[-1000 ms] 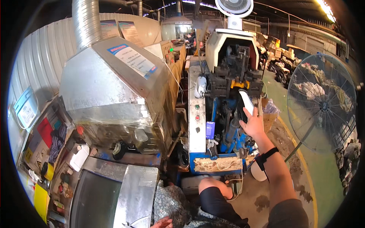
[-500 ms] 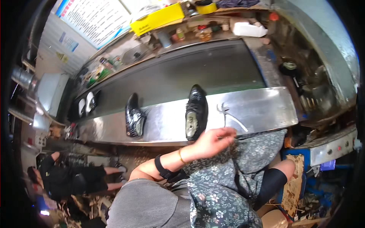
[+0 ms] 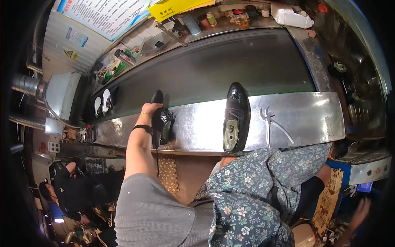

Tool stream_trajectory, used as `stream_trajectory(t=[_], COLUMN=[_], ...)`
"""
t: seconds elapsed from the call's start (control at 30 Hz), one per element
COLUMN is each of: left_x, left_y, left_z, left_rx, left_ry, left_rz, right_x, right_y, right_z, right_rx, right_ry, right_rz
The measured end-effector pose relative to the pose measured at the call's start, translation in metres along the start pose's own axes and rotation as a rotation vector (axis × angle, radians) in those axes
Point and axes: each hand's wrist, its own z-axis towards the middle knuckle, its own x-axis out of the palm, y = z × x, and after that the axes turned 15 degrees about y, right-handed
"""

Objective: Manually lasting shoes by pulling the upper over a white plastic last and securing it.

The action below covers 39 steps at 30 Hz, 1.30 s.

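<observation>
My left hand, with a dark wristband and a thin yellow bracelet on its arm, grips a glossy black lace-up shoe on the metal ledge. Its palm covers part of the shoe, and the fingertips are partly hidden. A second black shoe stands to the right, toe away from me, its pale insole showing. Beyond it lies a pair of metal pincers with open jaws. At the lower right, well away from the ledge, a blurred hand appears to be my right; motion smears its fingers.
The metal ledge borders a dark conveyor belt. Shoes with white insoles stand at the far left. Bottles and a white jug line the back shelf. Another person is at the lower left; a control panel is at the right.
My left hand has moved from near the pincers leftward onto the left shoe. The view has shifted, and the blurred hand has appeared at the lower right.
</observation>
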Motion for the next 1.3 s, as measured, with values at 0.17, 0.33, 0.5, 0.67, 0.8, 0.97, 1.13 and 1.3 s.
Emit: stream_trajectory(t=[0.17,0.33,0.5,0.67,0.8,0.97,1.13,1.3], left_x=[0.010,0.062,0.154,0.243,0.358,0.434,0.417,0.416], left_y=[-0.041,-0.166,-0.253,-0.223,-0.210,-0.202,-0.200,-0.187], left_z=[-0.041,-0.194,-0.340,-0.396,-0.385,-0.379,-0.379,-0.369], left_rx=[0.200,0.758,1.989,2.587,0.905,0.418,1.027,1.394], left_ry=[0.334,0.742,1.116,0.805,1.356,1.837,1.652,1.218], left_rz=[-0.244,-0.448,0.162,0.534,-0.557,-0.469,-0.428,0.102], right_x=[-0.005,-0.057,-0.132,-0.136,-0.101,-0.099,-0.084,-0.062], right_y=[0.274,0.376,0.441,0.389,0.387,0.369,0.354,0.366], right_z=[0.005,0.047,0.093,0.077,0.007,-0.005,0.014,0.034], right_rx=[0.118,-0.415,-0.500,-0.385,-0.380,-0.455,-0.463,-0.567], right_ry=[0.276,0.215,0.514,-0.051,-0.194,-0.013,0.117,0.208], right_rz=[0.750,0.977,1.811,1.676,1.162,1.008,1.052,1.067])
